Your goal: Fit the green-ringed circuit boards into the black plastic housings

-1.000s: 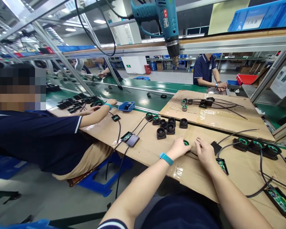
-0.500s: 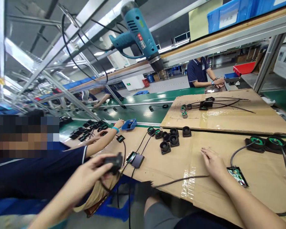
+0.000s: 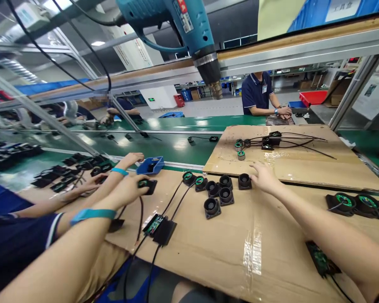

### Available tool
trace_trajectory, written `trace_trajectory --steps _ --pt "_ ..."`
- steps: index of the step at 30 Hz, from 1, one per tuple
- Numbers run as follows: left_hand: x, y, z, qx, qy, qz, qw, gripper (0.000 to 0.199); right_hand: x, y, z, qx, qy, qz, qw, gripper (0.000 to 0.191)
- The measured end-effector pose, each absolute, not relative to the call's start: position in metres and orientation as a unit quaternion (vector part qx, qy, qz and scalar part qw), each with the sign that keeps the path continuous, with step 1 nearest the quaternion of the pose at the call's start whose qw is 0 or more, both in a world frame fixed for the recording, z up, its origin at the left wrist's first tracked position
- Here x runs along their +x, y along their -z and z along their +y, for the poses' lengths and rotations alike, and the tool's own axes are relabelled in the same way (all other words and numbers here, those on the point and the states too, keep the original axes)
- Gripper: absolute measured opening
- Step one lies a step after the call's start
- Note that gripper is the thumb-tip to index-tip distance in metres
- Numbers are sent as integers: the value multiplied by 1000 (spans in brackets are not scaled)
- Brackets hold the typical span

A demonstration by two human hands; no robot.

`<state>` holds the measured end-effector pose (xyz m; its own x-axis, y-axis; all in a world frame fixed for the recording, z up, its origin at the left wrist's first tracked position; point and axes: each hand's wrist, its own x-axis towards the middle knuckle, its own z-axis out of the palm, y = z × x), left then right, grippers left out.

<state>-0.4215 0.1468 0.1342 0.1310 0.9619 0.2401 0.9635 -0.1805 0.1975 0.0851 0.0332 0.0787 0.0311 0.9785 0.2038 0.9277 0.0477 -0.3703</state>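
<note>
My left hand [image 3: 131,189] holds a black round housing [image 3: 150,185] with a green ring inside, above the left part of the cardboard. Beside the lone black speaker-like part [image 3: 244,181], my right hand [image 3: 265,179] has its fingers apart, the fingertips at that part's right edge. Several similar black parts [image 3: 225,195] lie just left of it. Two wired round parts [image 3: 188,177] connect by cables to an open circuit box [image 3: 154,225] and a black box [image 3: 165,232]. Under my right forearm lies another circuit box [image 3: 321,257].
A co-worker's hand [image 3: 132,159] is near a blue bin [image 3: 150,165] at the left. A raised cardboard sheet [image 3: 297,168] holds wired parts. A teal heat gun [image 3: 189,31] hangs overhead. More round housings [image 3: 341,203] sit at the right.
My left hand has moved forward with the black housing. My right hand has lifted from the cardboard and moved forward to the lone black part. The view has shifted.
</note>
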Motion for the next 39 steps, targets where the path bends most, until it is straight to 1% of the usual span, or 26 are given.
trace_trajectory --steps 3,6,9,11,13,15,17,18,19,21,23,24,25,29,31,33,35,39 --pt "-404 -80 180 -775 80 -626 -12 44 90 -83 100 -664 28 -742 87 59" --pt "-398 -45 196 -780 63 -622 -35 47 91 -79 154 -635 53 -771 6 66" --pt "-400 -29 201 -774 71 -628 -43 49 87 -70 191 -636 17 -770 -47 64" --pt "-397 -31 195 -763 80 -640 -31 53 82 -65 202 -646 2 -761 -61 56" --pt "-386 -43 176 -758 133 -639 -1 53 79 -66 204 -659 12 -750 -59 46" --pt "-362 -57 143 -764 223 -605 16 47 78 -72 195 -673 24 -737 -58 38" --pt "-330 -66 101 -784 298 -545 -3 42 79 -84 177 -686 34 -724 -63 33" --pt "-311 -67 78 -797 314 -515 -24 42 81 -91 164 -692 39 -718 -62 31" --pt "-293 -63 57 -809 320 -490 -45 45 82 -98 148 -696 47 -714 -56 31" --pt "-259 -48 24 -816 326 -469 -90 65 83 -111 108 -695 66 -715 -29 34" --pt "-231 -27 6 -790 341 -489 -142 88 79 -121 58 -680 76 -729 -1 38" --pt "-220 -17 1 -767 351 -510 -168 91 74 -123 31 -666 70 -743 7 38" --pt "-211 -8 -2 -740 360 -535 -189 86 68 -123 4 -650 58 -758 9 38" --pt "-186 10 -16 -664 401 -596 -205 44 35 -102 -87 -602 -17 -798 -24 34" --pt "-178 12 -31 -669 419 -574 -217 36 21 -83 -114 -614 -54 -787 -22 36" --pt "-170 14 -50 -687 424 -537 -245 38 16 -67 -128 -643 -95 -760 15 45" --pt "-164 18 -67 -685 436 -517 -271 47 19 -56 -135 -656 -128 -741 63 55" --pt "-158 27 -86 -607 500 -528 -322 66 39 -48 -141 -592 -170 -777 127 62"
